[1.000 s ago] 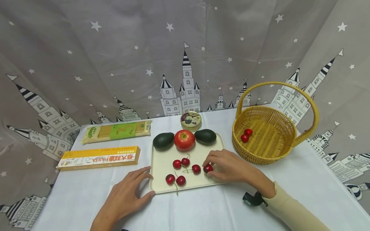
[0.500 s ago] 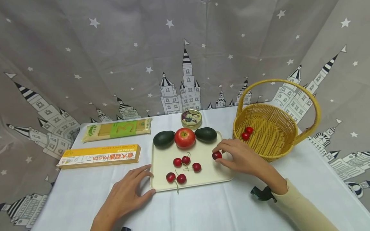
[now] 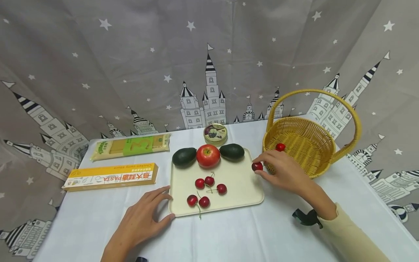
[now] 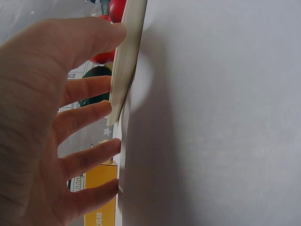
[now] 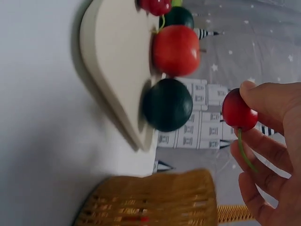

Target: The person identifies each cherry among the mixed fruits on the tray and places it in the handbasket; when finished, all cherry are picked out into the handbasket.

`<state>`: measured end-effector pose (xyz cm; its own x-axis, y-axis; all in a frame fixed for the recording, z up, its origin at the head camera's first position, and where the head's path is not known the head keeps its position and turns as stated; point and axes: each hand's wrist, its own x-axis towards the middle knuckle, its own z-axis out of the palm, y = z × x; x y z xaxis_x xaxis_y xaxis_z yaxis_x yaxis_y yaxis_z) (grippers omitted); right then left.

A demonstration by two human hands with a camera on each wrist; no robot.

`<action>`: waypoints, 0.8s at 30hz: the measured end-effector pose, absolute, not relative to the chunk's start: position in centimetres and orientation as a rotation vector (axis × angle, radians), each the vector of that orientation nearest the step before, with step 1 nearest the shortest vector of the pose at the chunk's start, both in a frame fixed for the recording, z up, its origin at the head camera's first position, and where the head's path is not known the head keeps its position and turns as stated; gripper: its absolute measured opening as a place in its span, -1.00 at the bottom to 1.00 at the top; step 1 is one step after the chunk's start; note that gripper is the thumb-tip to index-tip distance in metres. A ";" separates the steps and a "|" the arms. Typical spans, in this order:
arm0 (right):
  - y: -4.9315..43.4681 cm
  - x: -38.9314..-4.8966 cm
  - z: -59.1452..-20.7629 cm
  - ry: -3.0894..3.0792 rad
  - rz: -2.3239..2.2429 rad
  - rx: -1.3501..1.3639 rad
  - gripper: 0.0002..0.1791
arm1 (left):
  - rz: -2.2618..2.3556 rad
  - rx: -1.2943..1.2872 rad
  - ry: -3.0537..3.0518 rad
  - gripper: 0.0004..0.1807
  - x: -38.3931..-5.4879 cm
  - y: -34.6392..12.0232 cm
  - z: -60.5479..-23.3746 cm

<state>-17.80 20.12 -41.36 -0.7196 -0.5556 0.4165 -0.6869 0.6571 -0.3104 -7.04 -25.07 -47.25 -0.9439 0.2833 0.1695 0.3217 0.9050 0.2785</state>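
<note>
My right hand (image 3: 288,173) pinches a dark red cherry (image 3: 257,166) between thumb and fingers, over the right edge of a cream tray (image 3: 242,185). In the right wrist view the held cherry (image 5: 239,110) has its green stem hanging down. Near that hand stands a yellow wicker basket (image 3: 306,145); one red cherry (image 3: 280,147) shows inside it. My left hand (image 3: 140,220) rests at the tray's left edge, fingers spread. In the left wrist view its thumb and some fingertips touch the tray rim (image 4: 129,52). Several cherries with stems, such as one cherry (image 3: 221,189), lie on the tray.
Along the tray's back lie two dark green avocados (image 3: 184,157) with a red apple (image 3: 208,156) between them. A round tin (image 3: 215,134) stands behind. To the left are a yellow pasta box (image 3: 111,177) and a noodle packet (image 3: 131,147). The basket handle (image 3: 356,127) arches high.
My right hand has lifted a cherry off the tray and carried it right, toward the basket. It now hides one of the basket's cherries. My left hand has stayed at the tray edge.
</note>
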 end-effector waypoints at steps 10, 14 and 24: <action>23.1 -19.0 -41.7 -2.536 0.653 0.894 -0.62 | -0.471 -0.464 -2.934 -0.51 -6.9 -25.0 -47.3; 24.3 -19.7 -42.0 -2.541 0.658 0.850 -0.61 | -0.467 -0.458 -2.931 -0.51 -6.8 -25.1 -47.3; 26.3 -21.1 -43.0 -2.552 0.681 0.733 -0.59 | -0.457 -0.466 -2.928 -0.51 -6.9 -25.1 -47.3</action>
<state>-21.06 26.32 -43.01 -0.7837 -0.3811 0.4905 -0.5748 0.7443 -0.3401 -6.93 -25.13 -47.31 -0.9420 0.2802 0.1848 0.3232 0.9059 0.2738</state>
